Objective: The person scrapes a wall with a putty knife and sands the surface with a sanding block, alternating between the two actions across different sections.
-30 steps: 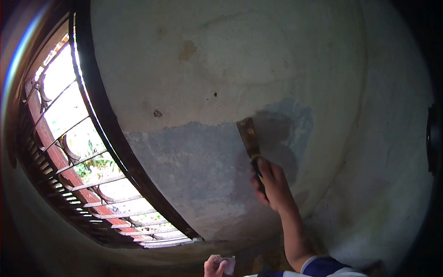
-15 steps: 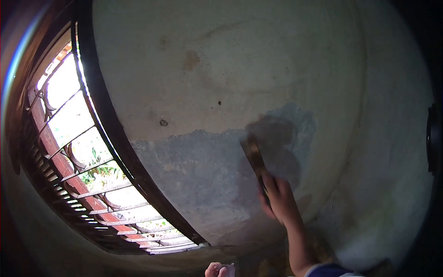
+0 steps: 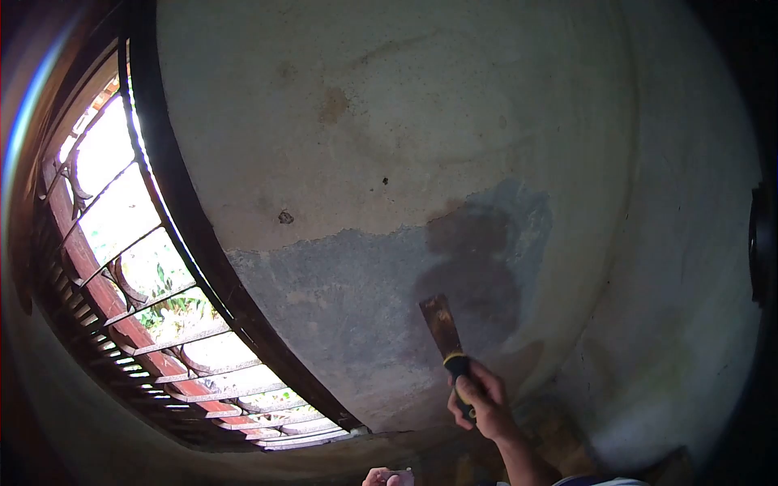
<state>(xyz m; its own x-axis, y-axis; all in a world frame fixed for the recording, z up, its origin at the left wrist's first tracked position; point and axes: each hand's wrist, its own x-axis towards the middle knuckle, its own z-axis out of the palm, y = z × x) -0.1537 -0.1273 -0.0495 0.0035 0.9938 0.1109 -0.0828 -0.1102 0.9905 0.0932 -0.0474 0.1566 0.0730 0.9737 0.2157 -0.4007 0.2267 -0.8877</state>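
My right hand (image 3: 480, 397) is closed around the dark handle of a scraper (image 3: 442, 324), whose broad, stained blade points up and to the left. The blade is in front of a grey patch (image 3: 348, 292) on the pale wall (image 3: 389, 105); whether it touches the surface I cannot tell. Low at the bottom edge, my left hand (image 3: 379, 477) is partly in view, its fingers closed on a small pale object (image 3: 402, 476) that I cannot identify.
At the left is a window with metal bars (image 3: 154, 301) and a dark frame (image 3: 180, 154), with bright light and plants outside. A second wall (image 3: 689, 243) meets the first at the right, with a dark object (image 3: 759, 243) at its far edge.
My right hand and the scraper have moved down the wall, away from the upper edge of the grey patch. My left hand sits slightly lower in view.
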